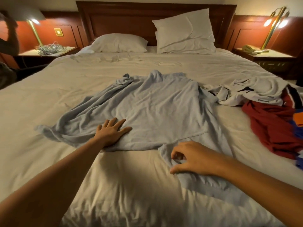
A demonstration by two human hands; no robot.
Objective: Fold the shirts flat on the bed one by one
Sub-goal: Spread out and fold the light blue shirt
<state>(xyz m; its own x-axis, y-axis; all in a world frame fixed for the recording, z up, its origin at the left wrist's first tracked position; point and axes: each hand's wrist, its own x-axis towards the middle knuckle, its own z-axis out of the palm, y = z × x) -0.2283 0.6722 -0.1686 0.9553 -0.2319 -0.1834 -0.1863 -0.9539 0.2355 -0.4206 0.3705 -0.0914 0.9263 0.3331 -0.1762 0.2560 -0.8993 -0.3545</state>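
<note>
Item: pale blue crumpled fabric shirt [155, 108], which we see spread across the middle of the white-sheeted bed [49, 104]. Our left hand [113, 131] lies flat on its near edge, fingers straight. Our right hand [191, 159], fingers curled, appears to pinch a near fold. Beside it, rightward: maroon and white garment heap [270, 125].

Wide bed [41, 104], rumpled white sheet. Dark wood headboard [124, 17], with matching wood panelling [246, 33] to either side and a cream wall [255, 5] above. Left pillow [119, 43] lies flat; right pillow [183, 28] stands propped against the headboard. Left nightstand [68, 50] carries a lit brass lamp [35, 30] and a cable tangle [49, 49]. Right nightstand [277, 57] has a second lamp [273, 25] and a pale telephone [249, 49]. Light is warm and dim.
</note>
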